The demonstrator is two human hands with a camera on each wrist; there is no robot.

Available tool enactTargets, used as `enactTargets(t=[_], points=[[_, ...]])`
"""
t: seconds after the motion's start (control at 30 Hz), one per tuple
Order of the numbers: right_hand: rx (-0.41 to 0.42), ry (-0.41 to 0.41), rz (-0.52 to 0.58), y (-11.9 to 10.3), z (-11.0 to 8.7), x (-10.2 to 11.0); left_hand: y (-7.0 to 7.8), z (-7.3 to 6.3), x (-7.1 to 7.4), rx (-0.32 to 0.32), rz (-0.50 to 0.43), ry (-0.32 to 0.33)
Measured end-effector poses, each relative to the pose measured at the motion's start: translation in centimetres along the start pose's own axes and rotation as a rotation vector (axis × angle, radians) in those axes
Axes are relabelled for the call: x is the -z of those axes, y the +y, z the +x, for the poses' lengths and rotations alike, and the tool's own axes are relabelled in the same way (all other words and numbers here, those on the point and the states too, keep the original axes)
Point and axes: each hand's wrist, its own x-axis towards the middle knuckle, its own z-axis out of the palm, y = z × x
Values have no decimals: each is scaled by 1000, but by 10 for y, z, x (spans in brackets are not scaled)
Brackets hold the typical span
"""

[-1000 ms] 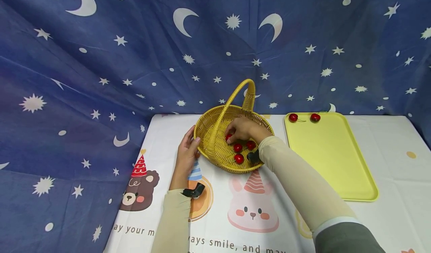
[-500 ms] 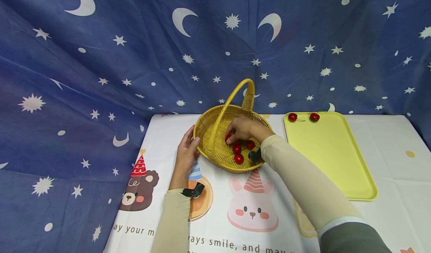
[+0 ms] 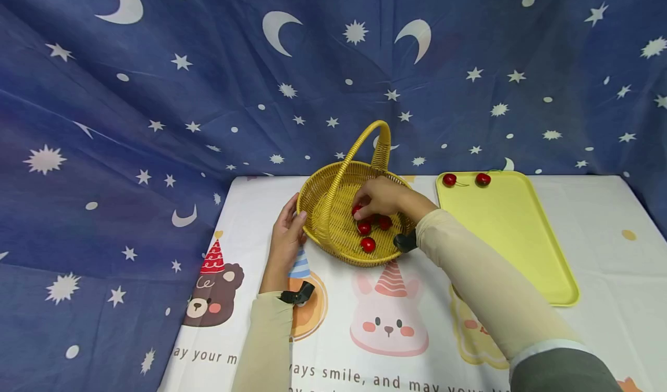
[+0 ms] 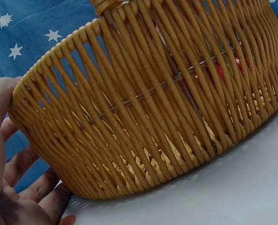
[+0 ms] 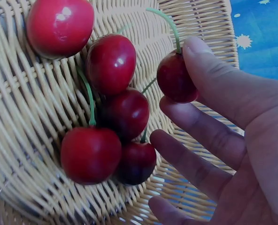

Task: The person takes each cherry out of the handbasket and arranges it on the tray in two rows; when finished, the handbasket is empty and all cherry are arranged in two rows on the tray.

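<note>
A yellow wicker basket [image 3: 333, 247] with an arched handle stands on the table. My left hand [image 3: 285, 240] holds it at the left side; in the left wrist view the thumb lies at the rim and the fingers spread along the woven wall [image 4: 129, 108]. Inside the basket, my right hand [image 3: 385, 196] pinches a dark red cherry [image 5: 174, 77] between thumb and index finger, its green stem pointing up. The other fingers are spread beside several loose cherries [image 5: 91, 154] lying on the basket's bottom. In the head view the right hand partly covers the held cherry.
To the right of the basket lies a yellow tray [image 3: 505, 241], with two stemmed cherries, a left one [image 3: 449, 179] and a right one [image 3: 483, 179], near its far edge. A printed white cloth [image 3: 323, 357] covers the table. A blue starry curtain [image 3: 234, 62] hangs behind.
My right hand and forearm have shifted slightly to the right, with the pinched cherry. The left hand stays at the basket's rim. The head view has drifted a little.
</note>
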Motion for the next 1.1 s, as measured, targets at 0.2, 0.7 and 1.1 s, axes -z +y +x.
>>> enactTargets(t=[0.2, 0.7, 1.1], points=[[39, 42, 45, 3, -12, 3, 0, 0, 0, -11, -16, 0], [35, 103, 162, 9, -37, 11, 1, 0, 0, 15, 7, 11], [37, 233, 252, 16, -59, 19, 1, -1, -1, 13, 8, 14]])
